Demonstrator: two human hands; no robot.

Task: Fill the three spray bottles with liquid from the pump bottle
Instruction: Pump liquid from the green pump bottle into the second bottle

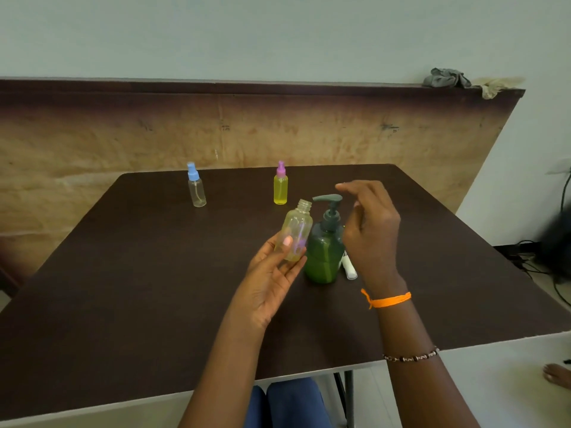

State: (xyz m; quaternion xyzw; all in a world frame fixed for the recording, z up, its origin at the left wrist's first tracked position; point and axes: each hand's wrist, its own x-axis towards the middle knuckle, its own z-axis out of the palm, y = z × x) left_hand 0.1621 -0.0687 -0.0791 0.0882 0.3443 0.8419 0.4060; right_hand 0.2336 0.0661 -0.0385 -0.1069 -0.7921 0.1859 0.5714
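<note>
No readable text or labels.

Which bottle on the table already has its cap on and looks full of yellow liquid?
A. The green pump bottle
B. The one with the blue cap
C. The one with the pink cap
C: the pink-capped spray bottle stands closed and yellow up to its neck, while the blue-capped spray bottle looks clear and empty.
</note>
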